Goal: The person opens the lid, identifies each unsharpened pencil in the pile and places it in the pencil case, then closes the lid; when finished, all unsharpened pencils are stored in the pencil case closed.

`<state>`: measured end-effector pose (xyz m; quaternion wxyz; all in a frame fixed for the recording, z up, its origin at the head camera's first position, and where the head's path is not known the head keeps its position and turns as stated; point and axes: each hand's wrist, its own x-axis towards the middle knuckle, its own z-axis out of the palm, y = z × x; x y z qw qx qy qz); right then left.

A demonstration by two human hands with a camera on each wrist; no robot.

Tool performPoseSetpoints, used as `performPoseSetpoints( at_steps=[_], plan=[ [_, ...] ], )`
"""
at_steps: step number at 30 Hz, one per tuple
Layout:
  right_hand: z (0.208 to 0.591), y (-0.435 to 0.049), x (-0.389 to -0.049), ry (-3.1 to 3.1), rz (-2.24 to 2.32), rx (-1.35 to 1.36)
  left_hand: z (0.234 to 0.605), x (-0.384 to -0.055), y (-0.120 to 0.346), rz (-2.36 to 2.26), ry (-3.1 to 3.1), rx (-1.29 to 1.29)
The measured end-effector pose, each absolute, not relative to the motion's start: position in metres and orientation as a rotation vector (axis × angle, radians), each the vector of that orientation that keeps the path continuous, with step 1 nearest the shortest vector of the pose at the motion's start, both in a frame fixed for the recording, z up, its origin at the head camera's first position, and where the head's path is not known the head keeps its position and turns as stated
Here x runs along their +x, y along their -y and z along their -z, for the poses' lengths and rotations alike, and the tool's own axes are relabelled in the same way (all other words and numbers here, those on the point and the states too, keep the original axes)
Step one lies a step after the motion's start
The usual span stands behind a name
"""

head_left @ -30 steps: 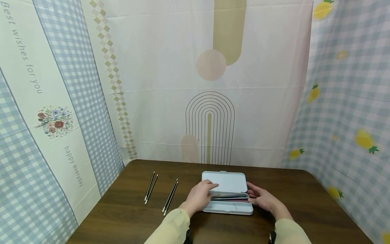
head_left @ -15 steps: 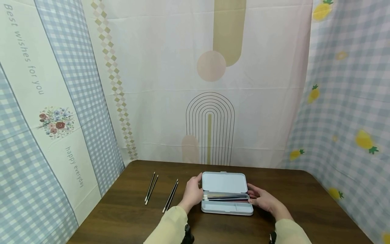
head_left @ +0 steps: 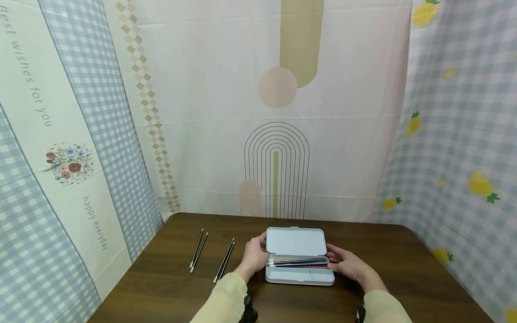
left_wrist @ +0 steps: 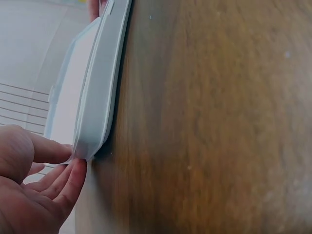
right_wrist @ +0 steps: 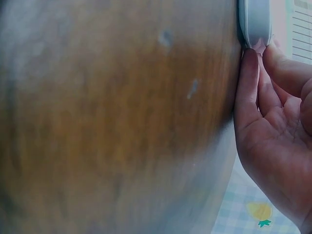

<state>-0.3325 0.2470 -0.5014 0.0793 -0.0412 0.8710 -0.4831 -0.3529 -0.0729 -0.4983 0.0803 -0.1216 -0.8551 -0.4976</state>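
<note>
A pale blue-grey pencil case (head_left: 287, 274) sits on the table with its lid (head_left: 295, 241) swung back. Several slim pencils (head_left: 299, 263), mostly dark, lie lengthwise in its rear compartment; the front compartment has a divider. My left hand (head_left: 254, 255) holds the case's left end. In the left wrist view, thumb and fingers of that hand pinch the rounded corner of the case (left_wrist: 100, 87). At the opposite end, my right hand (head_left: 350, 264) grips the case, thumb on the near side. The right wrist view shows its fingertips meeting the case's end (right_wrist: 258, 22).
Left of the case, two slim dark pencils (head_left: 196, 249) with pale ends lie close together. Another close pair of dark pencils (head_left: 224, 260) lies nearer my left sleeve. The brown wooden table (head_left: 387, 251) ends at a printed cloth backdrop (head_left: 218, 134).
My left hand has moved left, off the lid and compartment, to the case's left end, uncovering the pencils inside. The right hand has kept its place on the right end.
</note>
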Motion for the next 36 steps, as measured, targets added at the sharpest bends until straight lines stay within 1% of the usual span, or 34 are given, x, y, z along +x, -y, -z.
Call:
performPoseSetpoints(
  at_steps=[9, 13, 17, 29, 36],
  plan=[
    [0.497, -0.246, -0.333, -2.602, 1.458, -0.148, 0.495, -0.355, 0.08, 1.516, 2.49, -0.384],
    [0.495, -0.245, -0.334, -2.609, 1.468, -0.157, 0.495, -0.358, 0.082, 1.437, 2.445, -0.419],
    [0.493, -0.245, -0.334, -2.616, 1.472, -0.165, 0.492, -0.359, 0.08, 1.425, 2.411, -0.402],
    [0.498, -0.245, -0.333, -2.609, 1.484, -0.131, 0.483, -0.349, 0.071, 1.535, 2.325, -0.368],
    [0.503, -0.245, -0.331, -2.594, 1.49, -0.12, 0.483, -0.344, 0.072, 1.486, 2.393, -0.463]
  ],
)
